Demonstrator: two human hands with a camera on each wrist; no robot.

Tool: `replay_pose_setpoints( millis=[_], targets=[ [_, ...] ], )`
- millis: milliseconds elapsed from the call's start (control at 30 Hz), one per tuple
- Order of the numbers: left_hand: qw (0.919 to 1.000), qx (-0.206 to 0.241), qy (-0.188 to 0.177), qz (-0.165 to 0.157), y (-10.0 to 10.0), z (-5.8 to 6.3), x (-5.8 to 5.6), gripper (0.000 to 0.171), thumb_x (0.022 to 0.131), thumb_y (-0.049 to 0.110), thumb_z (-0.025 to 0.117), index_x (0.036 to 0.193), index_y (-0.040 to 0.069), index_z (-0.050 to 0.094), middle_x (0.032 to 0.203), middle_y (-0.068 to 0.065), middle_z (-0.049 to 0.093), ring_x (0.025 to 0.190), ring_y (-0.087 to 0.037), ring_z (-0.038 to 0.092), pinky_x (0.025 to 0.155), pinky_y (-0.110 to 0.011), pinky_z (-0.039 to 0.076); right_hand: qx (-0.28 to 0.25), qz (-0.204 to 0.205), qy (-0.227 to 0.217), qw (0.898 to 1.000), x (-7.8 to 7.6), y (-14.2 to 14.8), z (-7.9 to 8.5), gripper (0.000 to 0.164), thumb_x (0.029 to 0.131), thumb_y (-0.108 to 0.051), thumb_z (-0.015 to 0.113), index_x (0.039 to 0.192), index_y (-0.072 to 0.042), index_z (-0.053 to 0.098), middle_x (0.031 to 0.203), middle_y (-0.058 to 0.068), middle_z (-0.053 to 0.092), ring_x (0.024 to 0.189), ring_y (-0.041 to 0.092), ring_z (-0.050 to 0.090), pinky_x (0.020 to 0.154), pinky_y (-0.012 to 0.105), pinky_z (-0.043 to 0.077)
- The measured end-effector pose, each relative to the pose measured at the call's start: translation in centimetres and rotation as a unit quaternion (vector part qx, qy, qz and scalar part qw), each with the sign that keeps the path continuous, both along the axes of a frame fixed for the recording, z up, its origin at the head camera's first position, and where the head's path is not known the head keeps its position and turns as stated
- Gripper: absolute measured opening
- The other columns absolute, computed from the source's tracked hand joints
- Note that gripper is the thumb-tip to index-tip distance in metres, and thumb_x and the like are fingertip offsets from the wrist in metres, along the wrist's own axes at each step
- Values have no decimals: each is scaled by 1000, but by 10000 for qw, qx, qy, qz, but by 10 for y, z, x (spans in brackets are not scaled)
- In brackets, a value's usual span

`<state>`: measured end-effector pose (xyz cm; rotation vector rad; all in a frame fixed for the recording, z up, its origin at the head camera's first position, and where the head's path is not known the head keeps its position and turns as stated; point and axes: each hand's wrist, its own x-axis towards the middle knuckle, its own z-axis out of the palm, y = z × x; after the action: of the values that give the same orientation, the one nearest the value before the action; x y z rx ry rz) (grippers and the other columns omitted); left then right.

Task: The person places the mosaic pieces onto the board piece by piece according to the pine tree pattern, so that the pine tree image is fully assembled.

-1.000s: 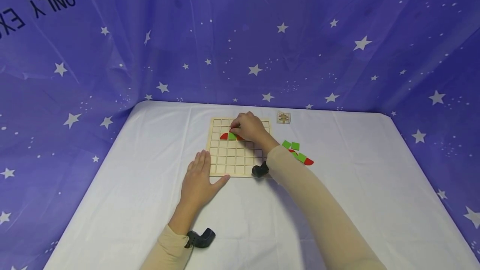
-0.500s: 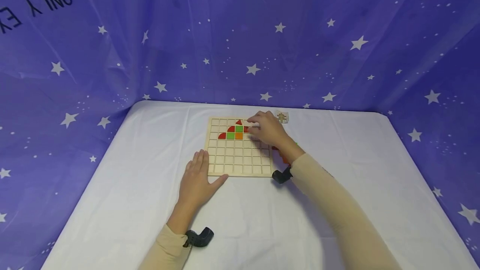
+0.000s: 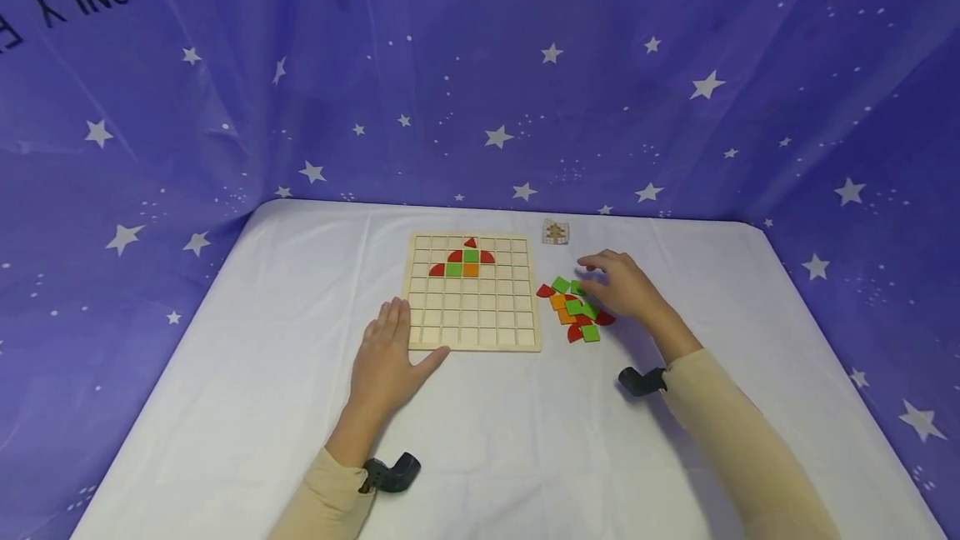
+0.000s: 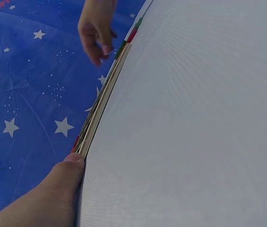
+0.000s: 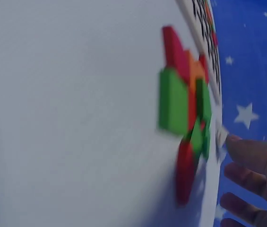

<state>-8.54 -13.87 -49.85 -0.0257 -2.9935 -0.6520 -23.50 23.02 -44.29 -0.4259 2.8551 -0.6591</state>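
On the near part of the white cloth (image 3: 510, 440), a black wrist device (image 3: 393, 472) juts from the left cuff; its twin is on the right. Just beyond, we record the left hand (image 3: 384, 367) at the near left corner of the gridded board (image 3: 536, 315): straight fingers along the left side, thumb spread away to the front edge. The left wrist view shows the thumb tip against the wood. Nothing is clamped; we judge the corner is braced so the board cannot slide.

Right of the board, apart from it, lies a heap of red, green and orange pieces (image 3: 574, 307), some overlapping, within easy reach, we suppose, of the right hand (image 3: 624, 286). That hand is over the heap's far side, thumb and forefinger apart; we see nothing between them. Whether it touches a piece, we cannot tell.

Farther off, pieces sit in the board's far rows: a red triangle (image 3: 470, 243) at the top, then red quarter-rounds flanking a green square, then red, green and orange. The recessed grid presumably keeps them aligned.

Beyond the heap, a small card (image 3: 555, 232) bears a brown tree-like figure, probably set there to be visible yet out of the way.
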Motion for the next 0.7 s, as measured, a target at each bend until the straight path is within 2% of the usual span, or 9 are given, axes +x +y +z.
replay_pose_setpoints(
  millis=[233,500,700],
  targets=[
    [10000,-22,-53,-10,-2,0,0,106,88,70,54,156,-2,19,165,-19,19,154,-34,15,125,-50,17,-99,198,20,9998,11,27,-11,43,94,-26,68,133,-11,63,129,13,61,129,37,46,112,58,34],
    [10000,0,-39,-20,-1,3,0,105,88,69,55,156,-3,20,164,-20,20,154,-35,17,125,-51,18,-243,185,28,9995,17,26,-19,40,93,-34,69,127,-14,67,124,9,63,126,34,47,111,57,36],
    [10000,-15,-59,-26,0,3,0,105,88,69,56,156,-3,20,164,-20,20,154,-35,17,125,-51,19,-262,120,148,9995,14,27,-23,33,92,-29,71,121,-13,70,122,9,64,124,34,49,111,56,36]
  ],
)
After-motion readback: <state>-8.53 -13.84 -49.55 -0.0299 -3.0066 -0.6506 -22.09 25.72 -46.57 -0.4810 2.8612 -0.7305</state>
